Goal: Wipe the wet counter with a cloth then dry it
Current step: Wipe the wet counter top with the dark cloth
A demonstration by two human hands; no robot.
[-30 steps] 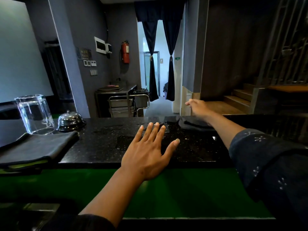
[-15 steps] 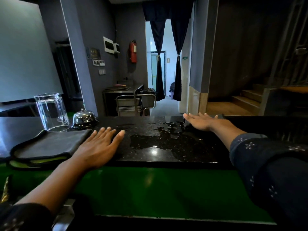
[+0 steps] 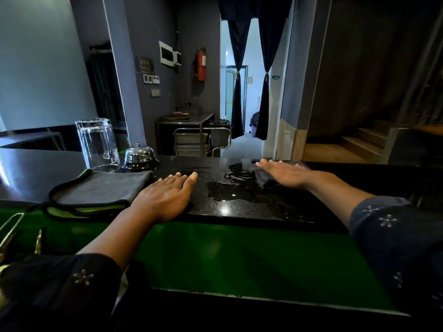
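A black speckled counter (image 3: 251,209) carries a puddle of water (image 3: 227,188) in its middle. My right hand (image 3: 285,172) lies flat with straight fingers on a dark cloth (image 3: 262,179) at the puddle's far right side; most of that cloth is hidden under the hand. My left hand (image 3: 165,195) rests flat and open on the counter's near edge, left of the puddle. A second folded dark cloth with a green underside (image 3: 100,190) lies just left of my left hand.
An upturned clear glass (image 3: 98,143) and a chrome service bell (image 3: 140,155) stand on the counter behind the folded cloth. A green ledge (image 3: 239,255) runs below the counter's near edge. Metal tools (image 3: 9,236) show at the far left.
My left hand moved from the middle of the counter to the left, beside the folded cloth. My right hand, flat on its cloth, slid from the far edge toward the puddle.
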